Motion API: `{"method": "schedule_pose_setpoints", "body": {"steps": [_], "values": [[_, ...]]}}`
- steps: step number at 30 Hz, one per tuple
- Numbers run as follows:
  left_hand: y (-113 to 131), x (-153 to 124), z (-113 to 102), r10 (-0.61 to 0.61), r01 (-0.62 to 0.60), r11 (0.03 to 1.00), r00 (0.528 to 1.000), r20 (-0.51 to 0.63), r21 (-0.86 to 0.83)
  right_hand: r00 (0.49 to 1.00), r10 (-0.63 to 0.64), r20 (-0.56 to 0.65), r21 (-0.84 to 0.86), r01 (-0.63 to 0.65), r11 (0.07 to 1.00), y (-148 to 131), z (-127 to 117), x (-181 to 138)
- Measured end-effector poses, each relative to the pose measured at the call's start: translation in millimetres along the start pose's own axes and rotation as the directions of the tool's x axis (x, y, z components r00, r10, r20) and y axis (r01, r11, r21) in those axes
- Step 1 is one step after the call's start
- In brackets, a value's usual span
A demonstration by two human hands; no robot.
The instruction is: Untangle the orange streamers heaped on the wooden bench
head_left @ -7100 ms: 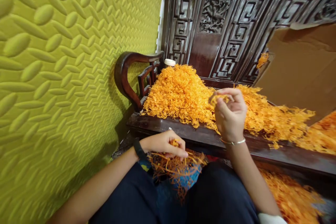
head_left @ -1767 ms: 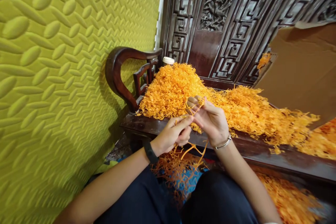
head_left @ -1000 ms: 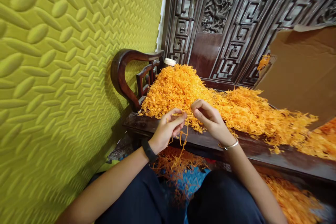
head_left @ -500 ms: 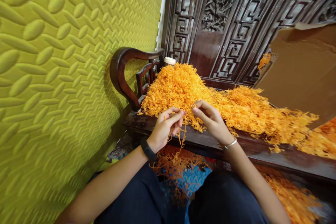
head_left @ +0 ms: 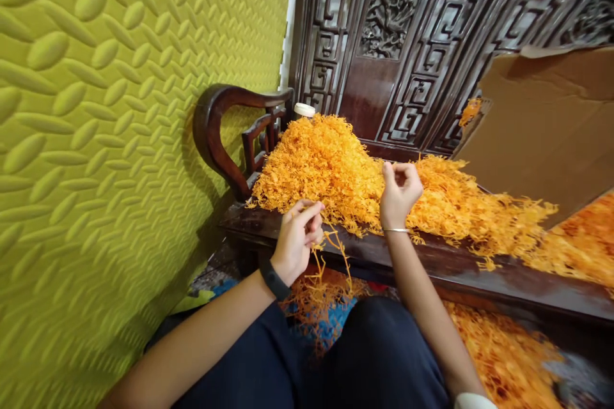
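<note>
My left hand [head_left: 298, 239], with a dark band at the wrist, is closed in a pinch on thin, branching orange plastic strands [head_left: 344, 257]. They dangle from its fingers past the front edge of the bench. My right hand [head_left: 401, 195], wearing a silver bangle, is raised over the heap and curled into a pinch. Whatever its fingertips hold, if anything, is too small to make out. Below and around both hands spreads a big heap of small curly orange plastic pieces [head_left: 316, 160] on the dark wooden bench [head_left: 364, 248].
A curved wooden armrest [head_left: 208, 131] and yellow textured foam wall [head_left: 96, 160] stand at left. Behind are a carved wooden backrest [head_left: 369, 92] and a white-lidded container [head_left: 304, 110]. Cardboard [head_left: 547, 128] leans at right. More orange strands [head_left: 316, 303] lie below the bench.
My right hand has moved up and to the right, away from my left hand, over the heap. My left hand keeps its strands, which swing slightly to the right.
</note>
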State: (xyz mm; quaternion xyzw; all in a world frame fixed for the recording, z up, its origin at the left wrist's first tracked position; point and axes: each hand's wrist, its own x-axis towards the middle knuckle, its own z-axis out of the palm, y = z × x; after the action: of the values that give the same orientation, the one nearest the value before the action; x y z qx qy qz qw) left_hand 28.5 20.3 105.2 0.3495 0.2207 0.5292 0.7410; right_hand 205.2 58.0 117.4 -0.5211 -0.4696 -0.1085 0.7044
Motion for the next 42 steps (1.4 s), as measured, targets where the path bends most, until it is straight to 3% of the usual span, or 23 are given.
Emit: {"method": "schedule_pose_setpoints", "body": {"steps": [5,9,12,14,15,16,18,21,27,31,36,39,42], "values": [[-2,11,-17,-0.031,0.031,1.000,0.999,0.039,-0.001,0.986,0.048,0.158,-0.052,-0.041,0.998,25,-4,5],[-1,15,-19,-0.106,0.111,0.991,0.992,0.072,-0.080,0.944,0.016,0.329,-0.216,0.059,0.975,38,-3,6],[0,14,-14,-0.135,0.148,0.977,0.986,0.094,-0.154,0.903,0.002,0.430,-0.231,0.108,0.967,31,-8,4],[2,13,-10,-0.146,0.164,0.967,0.984,0.101,-0.196,0.876,-0.007,0.482,-0.119,0.074,0.990,12,-16,1],[3,14,-9,-0.147,0.166,0.963,0.984,0.100,-0.214,0.845,-0.002,0.535,-0.034,0.024,0.999,0,-21,0],[4,14,-9,-0.148,0.166,0.959,0.985,0.094,-0.232,0.782,0.012,0.624,0.044,-0.051,0.998,-13,-26,-3],[5,15,-8,-0.146,0.160,0.950,0.987,0.071,-0.268,0.611,0.012,0.791,0.043,-0.075,0.996,-36,-35,-8],[9,15,-8,-0.161,0.174,0.933,0.985,0.068,-0.314,0.543,-0.033,0.839,-0.016,0.085,0.996,-52,-41,-17],[12,12,-3,-0.184,0.213,0.928,0.976,0.120,-0.306,0.425,-0.173,0.889,0.066,0.255,0.965,-50,-32,-34],[13,9,-3,-0.169,0.211,0.934,0.972,0.163,-0.289,0.391,-0.261,0.883,0.156,0.280,0.947,-50,-30,-35],[14,4,-4,-0.171,0.214,0.952,0.965,0.198,-0.221,0.316,-0.330,0.889,0.273,0.212,0.938,-46,-34,-34],[14,4,-5,-0.180,0.222,0.953,0.961,0.208,-0.205,0.346,-0.318,0.882,0.265,0.194,0.945,-46,-34,-36],[14,3,-5,-0.158,0.201,0.954,0.968,0.195,-0.223,0.443,-0.293,0.847,0.239,0.175,0.955,-46,-33,-37]]}}
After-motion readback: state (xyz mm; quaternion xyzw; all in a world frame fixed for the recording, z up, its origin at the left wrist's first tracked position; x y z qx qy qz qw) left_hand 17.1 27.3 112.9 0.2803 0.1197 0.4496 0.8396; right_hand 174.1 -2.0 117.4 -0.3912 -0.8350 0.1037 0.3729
